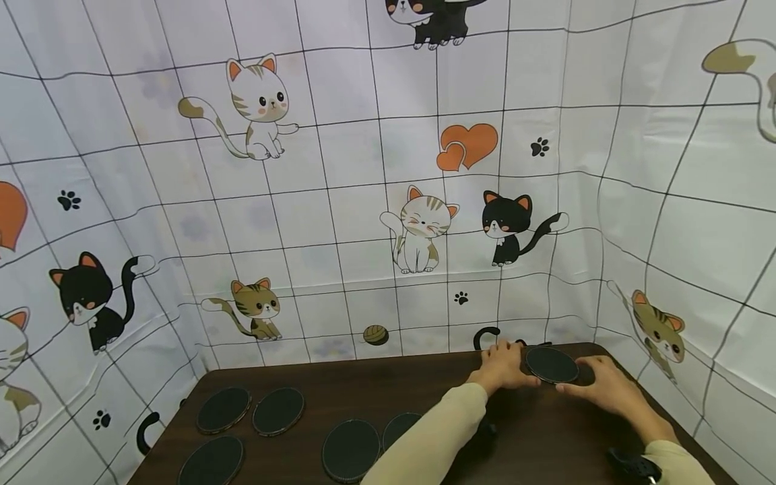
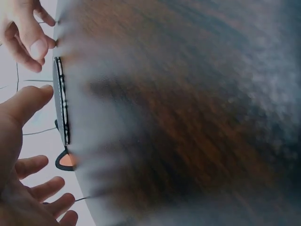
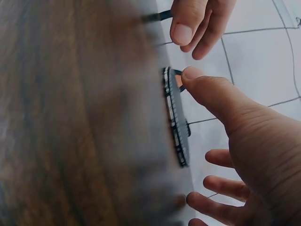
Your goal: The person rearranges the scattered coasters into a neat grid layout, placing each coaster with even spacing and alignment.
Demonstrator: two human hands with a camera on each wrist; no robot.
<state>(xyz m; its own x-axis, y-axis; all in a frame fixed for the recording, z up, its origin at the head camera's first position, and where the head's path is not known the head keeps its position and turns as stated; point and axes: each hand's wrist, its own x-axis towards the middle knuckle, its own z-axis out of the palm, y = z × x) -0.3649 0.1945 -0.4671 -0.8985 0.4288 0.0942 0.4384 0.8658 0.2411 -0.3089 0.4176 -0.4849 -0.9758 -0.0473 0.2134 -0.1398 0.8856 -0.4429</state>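
"Lying near the far right corner of the dark wood-grained table, what is that?"

"A round black disc with a banded rim, between the left hand and the right hand."

"How is the left hand?"

"At the disc's left side, thumb and fingers spread apart, clamped on nothing."

"Same for the right?"

"Yes, at the disc's right side, thumb well clear of the fingers. Whether either thumb touches the rim, I cannot tell."

"Any more discs?"

"Five similar: three discs grouped toward the table's left end, and two discs near the middle, one of those partly hidden behind the left sleeve."

"What hangs behind?"

"A white curtain printed with black grid lines, cartoon cats, orange hearts and paw prints."
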